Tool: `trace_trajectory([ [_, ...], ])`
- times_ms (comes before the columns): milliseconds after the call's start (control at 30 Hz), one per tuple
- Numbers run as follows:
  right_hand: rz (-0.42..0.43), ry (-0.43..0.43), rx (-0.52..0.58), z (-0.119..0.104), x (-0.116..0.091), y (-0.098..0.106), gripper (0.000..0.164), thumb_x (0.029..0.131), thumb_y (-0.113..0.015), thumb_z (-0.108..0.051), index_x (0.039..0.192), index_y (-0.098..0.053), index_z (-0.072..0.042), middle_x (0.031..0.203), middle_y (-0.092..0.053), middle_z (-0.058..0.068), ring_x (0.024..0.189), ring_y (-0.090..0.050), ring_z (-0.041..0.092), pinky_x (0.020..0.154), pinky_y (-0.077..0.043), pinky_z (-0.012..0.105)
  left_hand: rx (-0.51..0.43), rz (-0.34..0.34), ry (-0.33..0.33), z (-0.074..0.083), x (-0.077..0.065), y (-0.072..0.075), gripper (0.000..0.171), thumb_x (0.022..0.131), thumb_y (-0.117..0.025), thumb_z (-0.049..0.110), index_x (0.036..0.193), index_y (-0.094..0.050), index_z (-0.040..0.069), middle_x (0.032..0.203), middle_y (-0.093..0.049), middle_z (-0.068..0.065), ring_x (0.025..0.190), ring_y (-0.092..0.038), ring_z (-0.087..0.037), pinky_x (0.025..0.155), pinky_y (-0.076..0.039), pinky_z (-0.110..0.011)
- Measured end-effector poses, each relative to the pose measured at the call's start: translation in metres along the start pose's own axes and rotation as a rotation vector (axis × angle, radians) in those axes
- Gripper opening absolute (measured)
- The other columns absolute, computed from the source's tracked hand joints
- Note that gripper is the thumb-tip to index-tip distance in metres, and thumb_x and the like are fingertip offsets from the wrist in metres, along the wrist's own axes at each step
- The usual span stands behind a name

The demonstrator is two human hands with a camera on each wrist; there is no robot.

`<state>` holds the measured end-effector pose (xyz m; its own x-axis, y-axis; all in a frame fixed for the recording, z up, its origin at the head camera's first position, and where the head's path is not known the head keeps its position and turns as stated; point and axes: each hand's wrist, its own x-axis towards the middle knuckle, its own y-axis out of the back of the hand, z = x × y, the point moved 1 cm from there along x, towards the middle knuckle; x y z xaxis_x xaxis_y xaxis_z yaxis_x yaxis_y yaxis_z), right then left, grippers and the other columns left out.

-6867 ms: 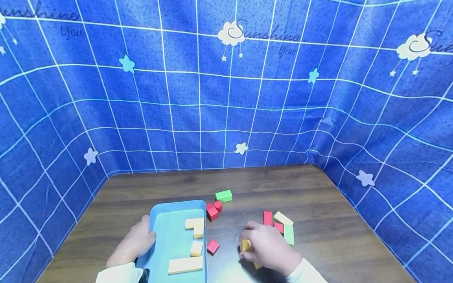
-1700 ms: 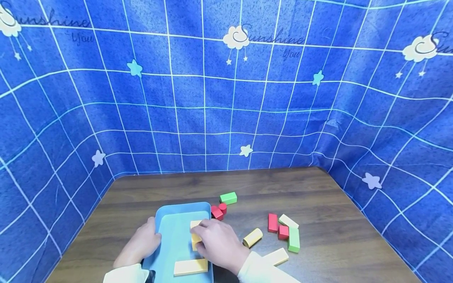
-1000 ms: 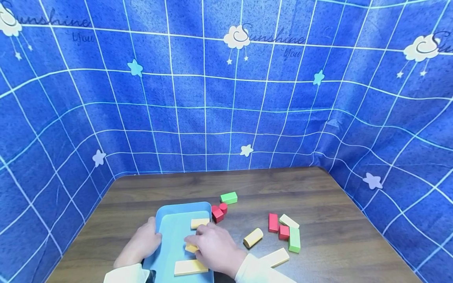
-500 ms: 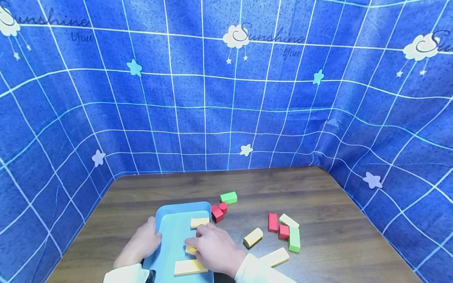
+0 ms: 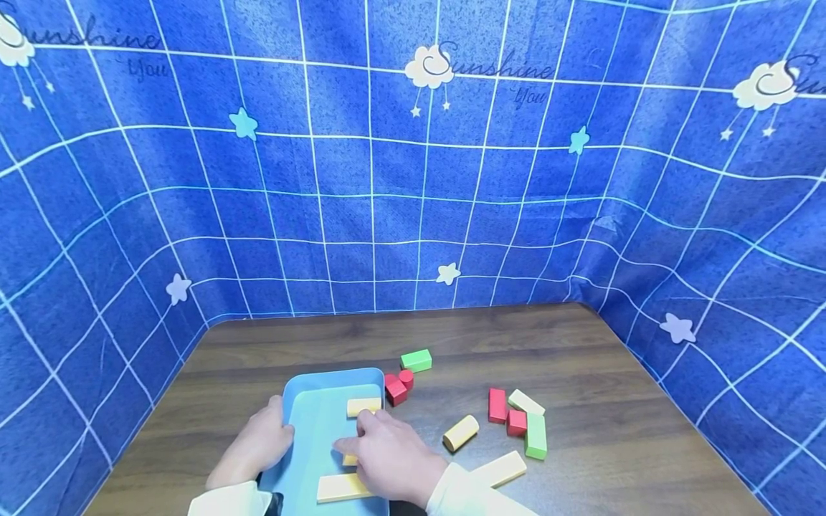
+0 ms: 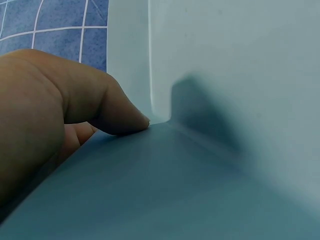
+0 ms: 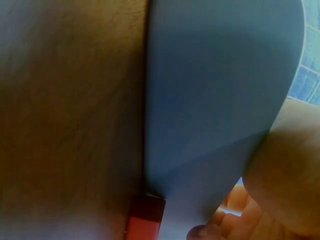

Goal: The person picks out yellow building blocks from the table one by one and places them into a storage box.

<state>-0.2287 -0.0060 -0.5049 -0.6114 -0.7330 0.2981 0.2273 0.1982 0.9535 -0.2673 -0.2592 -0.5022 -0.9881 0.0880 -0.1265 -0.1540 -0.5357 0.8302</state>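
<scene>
My left hand [image 5: 258, 437] grips the left rim of a light blue tray [image 5: 310, 373]. In the left wrist view its thumb [image 6: 112, 107] lies on the inner side of the wall. My right hand [image 5: 396, 455] reaches over the tray's right wall and holds a small yellow block [image 5: 350, 459] low inside, mostly covered by the fingers. The index finger extends past the block. Behind the hand lies another yellow block [image 5: 363, 407], and a long cream block [image 5: 342, 487] lies nearer the front. In the right wrist view a red block [image 7: 146, 218] sits outside the tray wall.
Right of the tray lie a yellow cylinder [image 5: 461, 433] and a long cream block [image 5: 502, 469], partly under the sleeve. A group with red [image 5: 497, 405] and green [image 5: 535, 436] blocks lies farther right. Red pieces [image 5: 396, 389] stand by the tray's back right corner, near a green block [image 5: 416, 360].
Earlier the right hand held yellow pieces on the table; then it moved left into the tray. A cylinder and long block now lie on the table. Lately the small block shifts slightly right; left hand stays.
</scene>
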Motion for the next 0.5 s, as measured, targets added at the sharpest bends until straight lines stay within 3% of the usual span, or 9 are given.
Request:
trace_trajectory([
  [133,-0.012,-0.021,0.019,-0.0002,0.0005,-0.0005,0.044,0.088,-0.074,-0.022,0.130,-0.072,-0.038,0.095,-0.057,-0.008,0.075,-0.040,0.007,0.060,-0.032,0.016,0.010,-0.009,0.005,-0.0004,0.0009,0.0000,0.061,0.098,-0.048,0.009,0.144,-0.024,-0.024,0.135,-0.051,-0.043,0.119,-0.059,-0.048,0.097,-0.050,-0.065],
  [267,-0.025,-0.069,0.015,-0.0016,0.0018,0.0009,0.043,0.088,-0.075,-0.023,0.130,-0.069,-0.029,0.099,-0.060,-0.008,0.081,-0.049,0.008,0.066,-0.043,0.017,0.022,-0.014,0.007,-0.0010,0.0013,-0.0001,0.062,0.099,-0.048,0.009,0.144,-0.022,-0.025,0.137,-0.048,-0.045,0.124,-0.056,-0.054,0.098,-0.048,-0.067],
  [500,-0.057,-0.109,0.011,-0.0038,0.0021,0.0060,0.034,0.088,-0.079,-0.024,0.120,-0.067,-0.023,0.096,-0.060,-0.009,0.085,-0.054,0.009,0.067,-0.049,0.021,0.022,-0.017,0.011,-0.0021,0.0023,-0.0012,0.063,0.099,-0.048,0.009,0.145,-0.022,-0.024,0.139,-0.047,-0.045,0.126,-0.055,-0.054,0.100,-0.047,-0.067],
])
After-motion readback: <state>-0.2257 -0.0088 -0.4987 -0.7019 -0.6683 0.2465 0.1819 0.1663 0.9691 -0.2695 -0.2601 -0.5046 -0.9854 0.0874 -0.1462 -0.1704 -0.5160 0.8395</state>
